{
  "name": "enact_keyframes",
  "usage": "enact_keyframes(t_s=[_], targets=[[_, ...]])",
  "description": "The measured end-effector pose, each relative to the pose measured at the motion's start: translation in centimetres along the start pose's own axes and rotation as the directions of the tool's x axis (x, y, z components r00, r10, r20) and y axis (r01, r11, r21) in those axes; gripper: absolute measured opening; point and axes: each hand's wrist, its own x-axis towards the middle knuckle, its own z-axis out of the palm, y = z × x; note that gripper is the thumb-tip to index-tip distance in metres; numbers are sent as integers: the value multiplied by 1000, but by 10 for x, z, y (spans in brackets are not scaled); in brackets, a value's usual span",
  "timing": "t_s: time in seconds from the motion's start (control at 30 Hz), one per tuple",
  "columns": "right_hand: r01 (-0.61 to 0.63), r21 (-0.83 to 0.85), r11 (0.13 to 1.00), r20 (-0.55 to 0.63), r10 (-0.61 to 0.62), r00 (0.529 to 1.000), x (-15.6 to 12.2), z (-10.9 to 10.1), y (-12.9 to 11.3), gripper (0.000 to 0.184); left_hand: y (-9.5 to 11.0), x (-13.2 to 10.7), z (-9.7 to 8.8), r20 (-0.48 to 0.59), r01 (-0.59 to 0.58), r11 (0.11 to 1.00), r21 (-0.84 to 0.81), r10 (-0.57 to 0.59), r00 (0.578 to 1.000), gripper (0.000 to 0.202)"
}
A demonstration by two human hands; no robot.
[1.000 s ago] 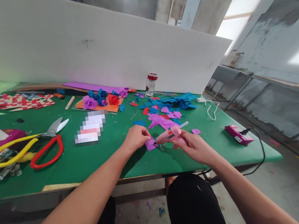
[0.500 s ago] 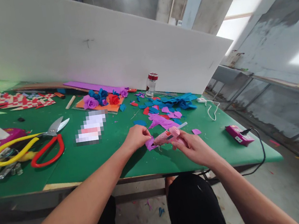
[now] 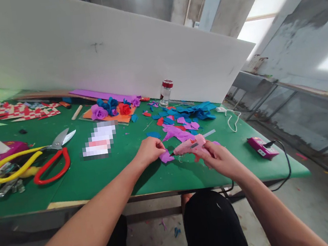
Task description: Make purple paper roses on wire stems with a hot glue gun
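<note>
Working this rig from afar, I'm seeing the left hand (image 3: pixel 150 150) pinching the upper edge of a purple paper piece (image 3: pixel 166 157), low at the near side of the green bench (image 3: pixel 99 187). Just beyond it, a larger purple strip (image 3: pixel 175 133) is lying among scraps. The right hand (image 3: pixel 219 156) is gripping a pink hot-glue gun (image 3: pixel 187 146), a translucent glue stick (image 3: pixel 210 132) jutting from its rear. The dark nozzle (image 3: pixel 172 153) is pointing left at the piece's right edge; whether it's touching or sitting just beside, I'm not managing to tell. Doing this well, I'm judging, is calling for a thin, even line, the nozzle skimming rather than pressing on such flimsy paper. I'm also wanting the left pinch set well back from that hot tip.
</note>
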Motion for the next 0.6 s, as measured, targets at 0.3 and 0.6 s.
enact_keyframes(t_s=[0.3,0.6], targets=[[-235,643,729,125,203,971,-5,-2,12,35,-2,0,-2,78,162,886,-434,-142,987,11],[-340,801,493,172,356,919,-1,-1,28,20,14,-10,-7,265,326,654,-682,-194,944,32]])
